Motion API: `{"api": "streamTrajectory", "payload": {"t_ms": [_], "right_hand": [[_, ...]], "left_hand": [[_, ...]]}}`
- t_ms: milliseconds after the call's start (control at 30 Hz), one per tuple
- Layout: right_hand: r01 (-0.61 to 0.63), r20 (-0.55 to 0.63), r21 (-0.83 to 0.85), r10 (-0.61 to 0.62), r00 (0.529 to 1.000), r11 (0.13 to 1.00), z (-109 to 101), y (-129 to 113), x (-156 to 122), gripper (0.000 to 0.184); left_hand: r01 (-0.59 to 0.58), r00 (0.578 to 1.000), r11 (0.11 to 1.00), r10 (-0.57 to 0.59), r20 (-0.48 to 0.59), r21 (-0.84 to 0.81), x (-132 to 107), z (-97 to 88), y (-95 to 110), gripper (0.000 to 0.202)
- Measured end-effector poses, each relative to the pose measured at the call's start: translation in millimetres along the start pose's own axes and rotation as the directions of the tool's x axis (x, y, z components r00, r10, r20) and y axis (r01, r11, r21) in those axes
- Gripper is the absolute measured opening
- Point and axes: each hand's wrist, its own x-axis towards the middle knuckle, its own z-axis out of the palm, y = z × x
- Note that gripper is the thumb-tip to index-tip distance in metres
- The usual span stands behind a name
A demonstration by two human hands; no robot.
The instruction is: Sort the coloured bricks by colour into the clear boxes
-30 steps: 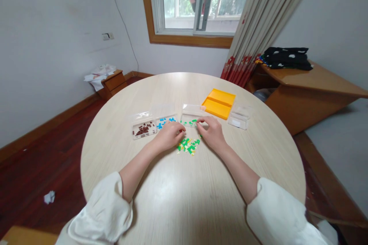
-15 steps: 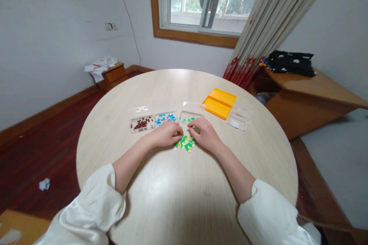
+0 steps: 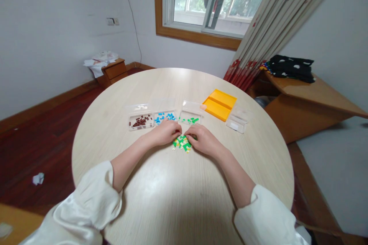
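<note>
A small heap of green, yellow and white bricks (image 3: 181,144) lies on the round wooden table (image 3: 178,199). My left hand (image 3: 164,133) rests at the heap's left edge with fingers curled in a pinch. My right hand (image 3: 202,141) covers the heap's right side, fingers bent down onto the bricks. What either pinch holds is too small to make out. Just beyond the hands stand three clear boxes: one with brown bricks (image 3: 140,121), one with blue bricks (image 3: 165,116), one with green bricks (image 3: 190,118).
An orange tray (image 3: 219,104) and a further clear box (image 3: 237,119) sit at the table's far right. A low wooden desk with dark folded cloth (image 3: 290,67) stands right of the table by the curtain. A small cabinet (image 3: 110,72) is by the left wall.
My right hand has drawn back from the green-brick box onto the heap. The left hand has stayed at the heap's left edge. The camera has shifted slightly.
</note>
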Motion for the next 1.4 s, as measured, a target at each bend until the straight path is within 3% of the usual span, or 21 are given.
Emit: {"api": "streamTrajectory", "payload": {"t_ms": [233,567,700,767,867,967,1100,1233,1400], "right_hand": [[-0.023,-0.019,-0.05,0.022,1.0,0.998,2.2,1.5,0.3,0.017],[-0.08,-0.027,-0.037,0.079,0.997,0.996,5.0,5.9,3.1,0.007],[-0.052,-0.129,-0.033,0.048,0.991,0.998,4.1,9.2,2.8,0.008],[-0.072,-0.297,-0.029,0.06,0.953,0.997,3.5,14.0,4.4,0.008],[-0.143,-0.551,-0.02,0.108,0.827,0.99,3.7,25.3,7.6,0.01],[-0.186,-0.628,-0.024,0.131,0.768,0.982,5.6,36.7,9.2,0.015],[-0.175,-0.608,-0.009,0.134,0.783,0.984,6.8,37.3,8.8,0.019],[-0.065,-0.515,0.078,0.096,0.852,0.995,7.6,19.4,8.5,0.018],[0.044,-0.39,0.194,0.036,0.92,0.98,15.9,-0.4,9.1,0.023]], "left_hand": [[-0.009,1.0,1.0,0.009,-0.016,-0.002,-0.7,-1.2,0.4,0.021],[0.021,0.998,0.999,-0.019,0.065,-0.024,-2.5,-10.4,11.8,0.014],[0.018,0.999,1.0,-0.018,0.048,-0.005,-1.6,-7.0,11.0,0.012],[0.016,0.999,1.0,-0.015,0.046,-0.008,-1.6,-6.0,10.5,0.011],[0.011,0.999,1.0,-0.011,0.046,-0.009,-1.9,-5.8,10.1,0.011],[0.001,1.0,1.0,0.0,0.03,-0.011,-2.0,-5.9,10.2,0.012],[0.01,1.0,0.999,-0.01,0.009,-0.05,-1.2,-6.6,10.9,0.011],[0.096,0.989,0.981,-0.113,-0.097,-0.169,0.7,-7.3,10.5,0.011],[0.175,0.909,0.903,-0.301,-0.289,-0.391,4.2,-5.1,7.8,0.01]]}}
